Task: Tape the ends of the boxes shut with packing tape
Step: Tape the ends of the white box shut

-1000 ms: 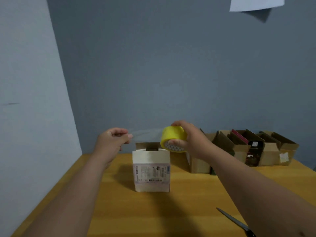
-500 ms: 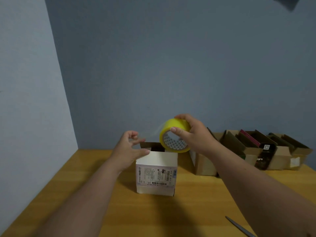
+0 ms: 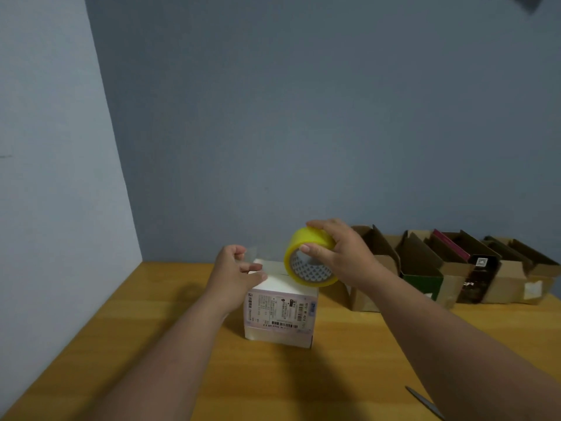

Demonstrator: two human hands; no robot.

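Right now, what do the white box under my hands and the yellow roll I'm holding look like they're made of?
White box with printed label: likely thin coated cardboard, going by its smooth matte faces and crisp folded edges. Yellow roll of packing tape: glossy translucent plastic film, probably on a printed cardboard core; the pulled strip looks clear.

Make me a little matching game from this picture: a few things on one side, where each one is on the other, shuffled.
Things:
1. tape roll
2. white box
3. brown boxes
4. scissors

Places:
A. lined up along the back wall, flaps open
B. near table edge, lower right
C. held in the right hand
D. middle of the table, under the left hand

Pairs: 1-C, 2-D, 3-A, 4-B
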